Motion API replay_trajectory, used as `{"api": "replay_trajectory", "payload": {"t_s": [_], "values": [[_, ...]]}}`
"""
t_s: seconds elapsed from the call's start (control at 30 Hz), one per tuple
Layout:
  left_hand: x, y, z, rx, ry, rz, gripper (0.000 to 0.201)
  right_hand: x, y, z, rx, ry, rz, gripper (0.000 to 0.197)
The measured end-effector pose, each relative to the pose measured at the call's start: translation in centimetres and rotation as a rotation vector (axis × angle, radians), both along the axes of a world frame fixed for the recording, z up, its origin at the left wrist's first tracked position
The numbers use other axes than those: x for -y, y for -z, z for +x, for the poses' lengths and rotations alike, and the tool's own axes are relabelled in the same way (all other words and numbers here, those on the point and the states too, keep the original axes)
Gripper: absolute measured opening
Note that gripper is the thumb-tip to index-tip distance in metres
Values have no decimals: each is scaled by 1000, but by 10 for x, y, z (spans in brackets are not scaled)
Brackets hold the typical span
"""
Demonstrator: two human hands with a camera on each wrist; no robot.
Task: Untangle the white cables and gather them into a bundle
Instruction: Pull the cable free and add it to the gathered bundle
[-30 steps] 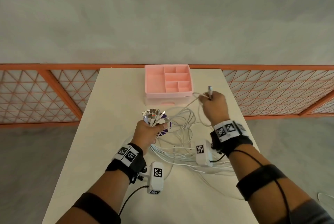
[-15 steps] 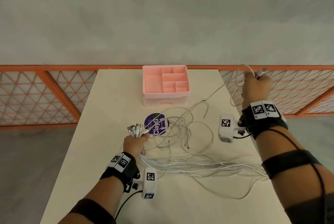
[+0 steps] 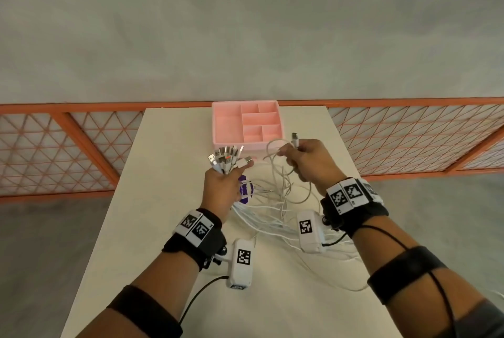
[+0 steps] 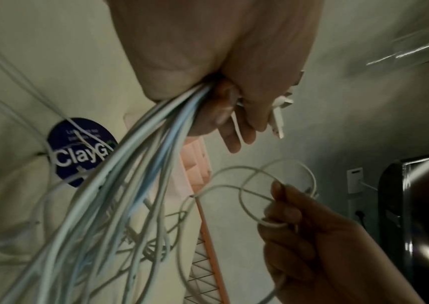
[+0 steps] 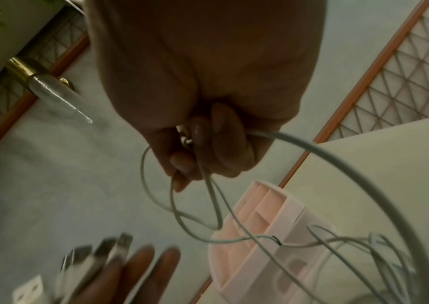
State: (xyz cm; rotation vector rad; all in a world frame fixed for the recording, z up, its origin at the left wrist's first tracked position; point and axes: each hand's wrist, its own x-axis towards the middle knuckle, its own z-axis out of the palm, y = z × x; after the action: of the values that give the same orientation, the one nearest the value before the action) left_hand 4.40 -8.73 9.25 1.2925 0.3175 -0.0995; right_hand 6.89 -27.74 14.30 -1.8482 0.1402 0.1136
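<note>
My left hand [image 3: 222, 187] grips a bunch of white cables [image 4: 135, 164] just below their plug ends [image 3: 227, 159], which fan upward. The strands trail down across the table [image 3: 169, 146] into a loose tangle [image 3: 275, 209]. My right hand [image 3: 308, 160] is raised beside it and pinches a single white cable [image 5: 234, 238]; its connector [image 3: 295, 139] sticks up above the fingers and a loop hangs below. In the right wrist view the fingers [image 5: 208, 144] curl round that cable.
A pink compartment tray [image 3: 226, 124] stands at the table's far end, just behind both hands. A round purple sticker [image 3: 245, 191] lies under the cables. An orange lattice fence [image 3: 81, 152] runs behind the table.
My right hand has come back from the far right edge toward the left hand, bringing the single cable's end with it. My left hand has risen with the bunch.
</note>
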Motion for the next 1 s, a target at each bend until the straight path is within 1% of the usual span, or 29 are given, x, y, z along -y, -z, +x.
{"api": "replay_trajectory", "payload": {"t_s": [0.07, 0.13, 0.2, 0.27, 0.33, 0.43, 0.5, 0.57, 0.63, 0.67, 0.7, 0.77, 0.83, 0.9, 1.0], "values": [[5, -2, 5, 49, 27, -21, 20, -13, -1, -4, -47, -101, 34, 21], [9, -5, 6, 64, 69, -37, 17, -23, -2, -7, -56, -157, 81, 22], [11, -8, 4, 74, 117, -42, 14, -28, -7, -5, -7, -127, 93, 20], [10, -6, 1, 66, 139, -31, 17, -27, -14, -1, 89, -38, 44, 21], [8, -3, 0, 46, 159, -9, 18, -22, -20, 5, 178, 33, 4, 17], [4, 1, 2, 53, 198, 46, 19, -16, -26, 6, 243, 17, -1, 16], [3, 6, 4, 57, 202, 63, 19, -15, -26, 4, 252, -11, 4, 15], [4, 6, 4, 33, 170, 80, 18, -13, -21, 5, 237, -8, -15, 15], [1, 8, 4, -16, 106, 55, 20, -7, -16, 9, 230, 31, -147, 28], [0, 10, 3, -48, 74, 28, 18, -1, -15, 11, 228, 59, -228, 32], [-2, 12, 2, -83, 51, 11, 11, 5, -15, 13, 223, 93, -271, 33], [-6, 22, 1, -130, 19, 47, 9, 13, -18, 16, 188, 162, -269, 31], [-8, 32, 1, -150, -13, 76, 6, 14, -19, 17, 201, 206, -296, 30], [-8, 35, 0, -155, -55, 55, 6, 5, -19, 13, 252, 184, -323, 33], [-6, 28, 0, -127, -110, -12, 9, -22, -11, 0, 322, 15, -368, 37]]}}
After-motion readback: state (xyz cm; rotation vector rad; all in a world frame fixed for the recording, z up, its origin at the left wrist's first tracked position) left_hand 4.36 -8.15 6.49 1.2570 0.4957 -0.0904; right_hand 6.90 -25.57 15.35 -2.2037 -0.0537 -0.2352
